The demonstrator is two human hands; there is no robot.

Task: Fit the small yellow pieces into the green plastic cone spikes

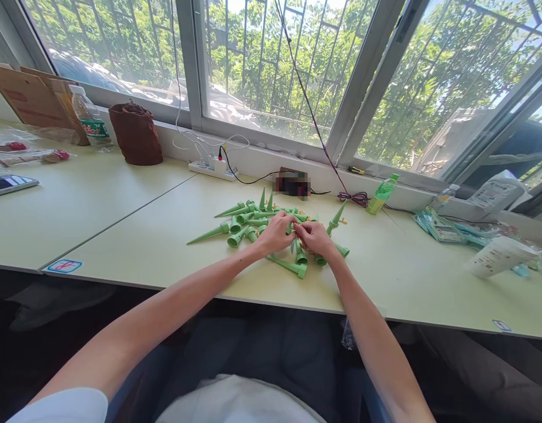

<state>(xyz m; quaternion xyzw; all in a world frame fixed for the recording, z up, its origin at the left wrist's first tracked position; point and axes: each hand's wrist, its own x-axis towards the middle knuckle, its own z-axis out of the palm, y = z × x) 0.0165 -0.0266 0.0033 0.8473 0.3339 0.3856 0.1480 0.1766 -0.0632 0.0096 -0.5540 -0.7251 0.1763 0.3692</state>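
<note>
A heap of green cone-shaped plastic spikes [247,220] lies on the pale table [165,235] in front of me. My left hand [277,232] and my right hand [314,236] meet over the right part of the heap, fingers curled. Together they pinch one green spike [293,228] between them. More spikes lie under and just in front of my hands, one long spike [291,267] nearest me. A few small yellow parts show among the spikes by my right hand.
A white power strip [211,168] with cables sits near the window sill. A brown pouch [136,134], a water bottle [88,120] and cardboard stand at the back left. A green bottle [382,194] and plastic packets [495,255] lie at the right.
</note>
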